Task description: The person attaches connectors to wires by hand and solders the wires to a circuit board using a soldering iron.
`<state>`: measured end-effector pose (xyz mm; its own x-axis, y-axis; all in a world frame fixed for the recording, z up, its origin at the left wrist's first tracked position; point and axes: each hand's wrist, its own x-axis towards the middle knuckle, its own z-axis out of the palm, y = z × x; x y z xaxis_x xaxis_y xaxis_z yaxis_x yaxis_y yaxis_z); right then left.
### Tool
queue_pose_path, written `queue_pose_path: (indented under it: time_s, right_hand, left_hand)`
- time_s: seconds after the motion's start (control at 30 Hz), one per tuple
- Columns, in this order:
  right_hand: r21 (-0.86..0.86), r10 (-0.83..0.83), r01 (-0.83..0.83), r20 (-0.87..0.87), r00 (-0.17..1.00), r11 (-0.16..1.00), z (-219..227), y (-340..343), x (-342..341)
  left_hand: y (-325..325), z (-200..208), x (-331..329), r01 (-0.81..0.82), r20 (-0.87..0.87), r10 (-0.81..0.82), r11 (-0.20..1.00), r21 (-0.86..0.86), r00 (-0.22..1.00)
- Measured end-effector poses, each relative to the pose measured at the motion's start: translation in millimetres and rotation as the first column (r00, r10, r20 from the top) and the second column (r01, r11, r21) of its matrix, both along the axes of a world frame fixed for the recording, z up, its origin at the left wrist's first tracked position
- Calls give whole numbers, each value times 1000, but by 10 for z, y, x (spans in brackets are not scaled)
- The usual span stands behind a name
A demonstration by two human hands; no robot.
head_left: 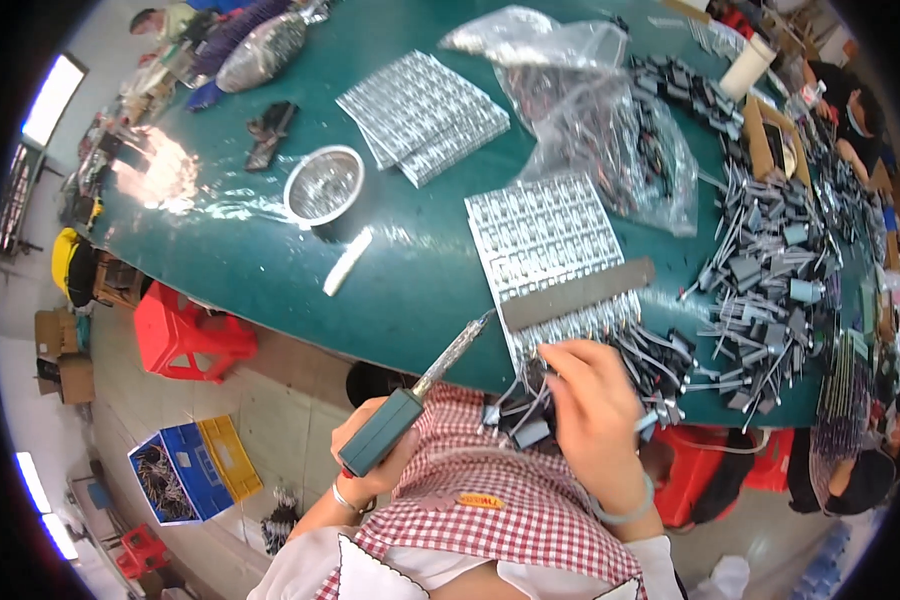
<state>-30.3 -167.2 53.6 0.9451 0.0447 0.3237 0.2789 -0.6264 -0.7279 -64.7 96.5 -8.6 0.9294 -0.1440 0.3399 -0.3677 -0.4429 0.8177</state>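
My left hand is wrapped round the dark green handle of a soldering iron. The iron slants up to the right, its tip close to the left edge of a panel of small silvery circuit boards. Across that panel lies a flat brown-grey bar. At the panel's near edge, the thumb and fingers of my right hand come together in a pinch; what is between them is too small to make out. Dark blocks with grey wires lie beside and below this hand.
A stack of similar panels, a round white-rimmed dish and a white stick lie on the green table. Clear plastic bags and a large heap of wired blocks fill the right. Red stools stand below.
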Motion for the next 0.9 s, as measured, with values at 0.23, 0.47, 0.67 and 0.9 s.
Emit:
queue_pose_path:
  time_s: [0.23, 0.47, 0.67, 0.9]
  right_hand:
    - [306, -190, -898, 948, 256, 317, 1342, -42, -349]
    - [517, -203, -779, 856, 476, 354, 1406, -106, -586]
    - [469, -218, -811, 883, 416, 351, 1405, -170, -674]
    - [433, -213, -829, 900, 380, 354, 1414, -260, -662]
  left_hand:
    - [52, -181, -190, -226, -229, 192, 965, -132, 954]
    - [-26, -265, -217, -303, -293, 224, 917, -260, 930]
    - [101, -410, -223, -127, -104, 111, 977, -170, 988]
    - [24, -395, -234, -132, -119, 112, 974, -184, 987]
